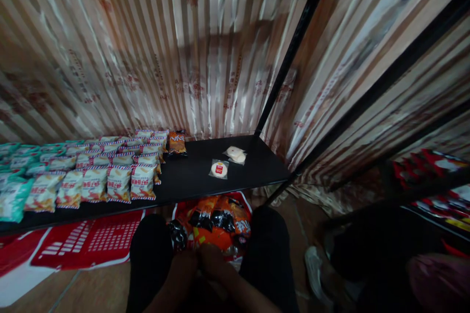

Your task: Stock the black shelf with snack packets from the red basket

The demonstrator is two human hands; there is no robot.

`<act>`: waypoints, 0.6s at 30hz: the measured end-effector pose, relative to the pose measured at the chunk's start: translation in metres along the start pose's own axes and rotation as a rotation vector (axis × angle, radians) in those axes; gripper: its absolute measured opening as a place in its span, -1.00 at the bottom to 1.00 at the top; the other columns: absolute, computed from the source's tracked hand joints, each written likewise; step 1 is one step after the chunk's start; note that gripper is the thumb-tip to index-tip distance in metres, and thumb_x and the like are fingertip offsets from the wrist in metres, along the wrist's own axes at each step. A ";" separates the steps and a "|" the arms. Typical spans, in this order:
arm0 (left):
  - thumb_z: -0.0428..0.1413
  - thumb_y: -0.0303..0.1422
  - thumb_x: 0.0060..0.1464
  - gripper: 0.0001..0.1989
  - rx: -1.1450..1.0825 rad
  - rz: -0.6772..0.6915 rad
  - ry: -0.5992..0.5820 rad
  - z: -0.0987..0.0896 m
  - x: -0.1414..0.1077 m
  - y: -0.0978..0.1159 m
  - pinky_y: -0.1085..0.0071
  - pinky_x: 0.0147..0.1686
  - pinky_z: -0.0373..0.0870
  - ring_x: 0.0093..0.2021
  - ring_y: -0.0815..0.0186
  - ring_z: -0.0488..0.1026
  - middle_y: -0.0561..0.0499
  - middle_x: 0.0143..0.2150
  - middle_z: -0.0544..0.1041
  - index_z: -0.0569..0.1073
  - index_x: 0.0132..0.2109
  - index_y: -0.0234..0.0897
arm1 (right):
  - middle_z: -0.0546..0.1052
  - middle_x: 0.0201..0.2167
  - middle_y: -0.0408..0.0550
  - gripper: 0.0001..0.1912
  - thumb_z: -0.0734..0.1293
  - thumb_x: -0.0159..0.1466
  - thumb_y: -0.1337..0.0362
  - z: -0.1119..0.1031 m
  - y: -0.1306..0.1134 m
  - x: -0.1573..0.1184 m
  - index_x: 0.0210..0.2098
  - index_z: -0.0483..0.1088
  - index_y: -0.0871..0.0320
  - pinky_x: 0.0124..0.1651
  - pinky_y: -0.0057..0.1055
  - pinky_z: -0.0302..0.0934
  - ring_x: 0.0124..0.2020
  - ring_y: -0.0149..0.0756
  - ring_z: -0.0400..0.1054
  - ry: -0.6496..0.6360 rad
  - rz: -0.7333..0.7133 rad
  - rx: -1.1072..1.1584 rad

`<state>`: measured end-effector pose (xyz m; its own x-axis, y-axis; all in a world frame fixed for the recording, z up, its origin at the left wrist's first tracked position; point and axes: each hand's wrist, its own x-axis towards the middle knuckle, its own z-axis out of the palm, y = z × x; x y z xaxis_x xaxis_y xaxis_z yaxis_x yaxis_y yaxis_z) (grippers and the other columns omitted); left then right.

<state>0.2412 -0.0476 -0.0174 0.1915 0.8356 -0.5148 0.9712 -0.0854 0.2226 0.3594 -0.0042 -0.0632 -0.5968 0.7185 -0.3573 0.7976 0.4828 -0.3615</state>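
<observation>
My left hand [184, 261] and my right hand [213, 258] are close together, low between my knees, in deep shadow. Their fingers are too dark to make out, so whether they hold anything does not show. Just beyond them is a red basket [248, 200] with orange and black snack bags [220, 212] in it. On the black shelf [191, 176] above lie a round, white wafer-like snack in a clear wrapper [219, 169] and similar wrapped pieces [235, 154] behind it. One orange bag [177, 143] stands at the back.
Rows of white snack bags [94, 183] and green bags [14, 200] fill the shelf's left side. Below lies a red basket-like item [91, 242]. A dark metal post [286, 68] rises at the corner. At right, another person's shoe [314, 274] is near a shelf with red packets [426, 168].
</observation>
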 end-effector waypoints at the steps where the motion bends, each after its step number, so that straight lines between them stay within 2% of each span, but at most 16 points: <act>1: -0.18 -0.55 0.14 -0.62 0.011 0.012 0.041 -0.001 -0.003 -0.002 0.28 0.03 0.27 0.05 0.22 0.35 -0.18 0.03 0.44 0.39 0.02 -0.33 | 0.57 -0.25 0.11 -0.71 0.18 0.15 0.37 -0.001 0.000 0.001 -0.23 0.49 0.21 -0.25 -0.40 0.28 -0.24 -0.13 0.46 -0.019 0.003 0.009; 3: -0.15 -0.55 0.13 -0.61 0.083 0.022 0.222 -0.003 -0.008 -0.009 0.25 0.05 0.25 0.09 0.20 0.31 -0.16 0.06 0.40 0.38 0.04 -0.27 | 0.56 -0.22 0.08 -0.70 0.20 0.17 0.31 -0.003 -0.002 0.002 -0.17 0.47 0.18 -0.24 -0.41 0.28 -0.21 -0.13 0.46 -0.048 0.002 0.025; 5: -0.13 -0.57 0.10 -0.56 0.189 -0.038 0.383 -0.004 -0.009 -0.019 0.16 0.07 0.23 0.16 0.11 0.22 -0.20 0.12 0.34 0.33 0.11 -0.26 | 0.56 -0.21 0.12 -0.68 0.17 0.18 0.32 -0.005 -0.003 0.002 -0.14 0.46 0.20 -0.23 -0.36 0.29 -0.21 -0.09 0.45 -0.064 0.013 0.026; 7: -0.10 -0.59 0.07 -0.52 0.258 -0.094 0.452 -0.005 -0.006 -0.032 0.11 0.14 0.14 0.25 0.02 0.08 -0.26 0.21 0.22 0.29 0.15 -0.29 | 0.55 -0.21 0.14 -0.65 0.16 0.18 0.31 -0.007 -0.003 0.002 -0.09 0.43 0.19 -0.24 -0.34 0.29 -0.20 -0.07 0.45 -0.064 0.011 0.025; 9: -0.09 -0.60 0.06 -0.50 0.273 -0.131 0.454 -0.005 -0.001 -0.043 0.09 0.13 0.14 0.26 -0.03 0.04 -0.26 0.23 0.20 0.29 0.15 -0.24 | 0.55 -0.21 0.12 -0.64 0.17 0.18 0.29 -0.009 -0.003 0.001 -0.07 0.42 0.17 -0.24 -0.35 0.29 -0.21 -0.09 0.45 -0.062 -0.010 0.033; 12: -0.10 -0.62 0.05 -0.44 0.255 -0.137 0.440 -0.006 0.007 -0.054 0.19 0.08 0.21 0.28 0.02 0.01 -0.23 0.25 0.16 0.25 0.18 -0.15 | 0.56 -0.24 0.09 -0.67 0.19 0.17 0.30 -0.010 -0.002 0.001 -0.12 0.45 0.16 -0.24 -0.38 0.28 -0.22 -0.12 0.45 -0.069 -0.034 0.052; 15: -0.11 -0.64 0.04 -0.43 0.233 -0.124 0.426 -0.008 0.016 -0.058 0.25 0.08 0.22 0.30 0.10 -0.03 -0.21 0.27 0.14 0.23 0.19 -0.14 | 0.55 -0.24 0.09 -0.66 0.19 0.16 0.32 -0.009 -0.001 0.001 -0.12 0.45 0.18 -0.21 -0.37 0.27 -0.21 -0.11 0.44 -0.067 -0.029 0.067; 18: -0.11 -0.61 0.07 -0.48 0.197 -0.098 0.398 -0.015 0.021 -0.058 0.26 0.07 0.22 0.28 0.15 0.04 -0.19 0.25 0.18 0.29 0.14 -0.12 | 0.55 -0.21 0.11 -0.65 0.20 0.14 0.35 -0.010 -0.002 0.000 -0.10 0.44 0.19 -0.20 -0.37 0.28 -0.21 -0.11 0.43 -0.060 -0.029 0.102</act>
<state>0.1867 -0.0167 -0.0285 0.0655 0.9851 -0.1591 0.9978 -0.0652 0.0071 0.3589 0.0001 -0.0539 -0.6259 0.6724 -0.3951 0.7689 0.4474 -0.4567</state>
